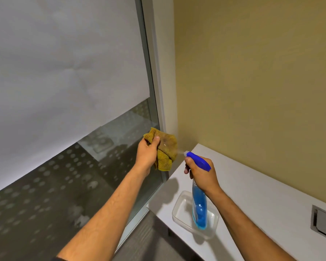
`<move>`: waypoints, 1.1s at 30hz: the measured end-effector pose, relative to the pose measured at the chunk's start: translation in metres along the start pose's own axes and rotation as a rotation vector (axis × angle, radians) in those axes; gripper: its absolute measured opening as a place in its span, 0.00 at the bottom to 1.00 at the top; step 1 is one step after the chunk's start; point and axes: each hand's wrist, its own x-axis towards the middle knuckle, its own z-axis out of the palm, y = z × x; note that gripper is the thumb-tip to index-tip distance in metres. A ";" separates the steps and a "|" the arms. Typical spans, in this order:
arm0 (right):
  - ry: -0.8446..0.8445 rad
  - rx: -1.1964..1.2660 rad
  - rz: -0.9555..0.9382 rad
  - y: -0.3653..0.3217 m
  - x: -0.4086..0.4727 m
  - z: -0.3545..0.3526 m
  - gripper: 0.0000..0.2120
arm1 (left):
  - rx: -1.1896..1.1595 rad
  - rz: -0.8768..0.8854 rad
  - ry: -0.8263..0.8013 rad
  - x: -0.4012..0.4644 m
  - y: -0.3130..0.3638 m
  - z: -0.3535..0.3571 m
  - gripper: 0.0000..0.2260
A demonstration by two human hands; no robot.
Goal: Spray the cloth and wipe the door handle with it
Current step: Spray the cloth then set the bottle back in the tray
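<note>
My left hand [146,153] grips a bunched mustard-yellow cloth [166,149], held up in front of the glass wall's corner. My right hand [200,171] holds a clear spray bottle [199,206] of blue liquid by its neck, fingers on the trigger of the blue spray head [199,160]. The white nozzle points at the cloth from a short distance to its right, and a faint mist hangs between them. No door handle is in view.
A white counter [252,194] runs along the yellow wall at the right, with a clear plastic tray [181,204] under the bottle and a metal cable hatch [324,223] further right. A frosted, dotted glass panel [64,129] fills the left.
</note>
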 end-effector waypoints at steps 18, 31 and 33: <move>0.044 -0.006 0.025 0.020 -0.003 0.000 0.10 | 0.014 0.053 0.064 -0.015 0.014 -0.006 0.08; -0.087 0.056 0.060 0.117 -0.006 -0.012 0.13 | 0.121 -0.016 0.039 -0.037 -0.052 0.005 0.07; -0.120 0.032 0.065 0.136 -0.006 -0.012 0.16 | 0.152 -0.049 0.037 -0.040 -0.070 0.008 0.08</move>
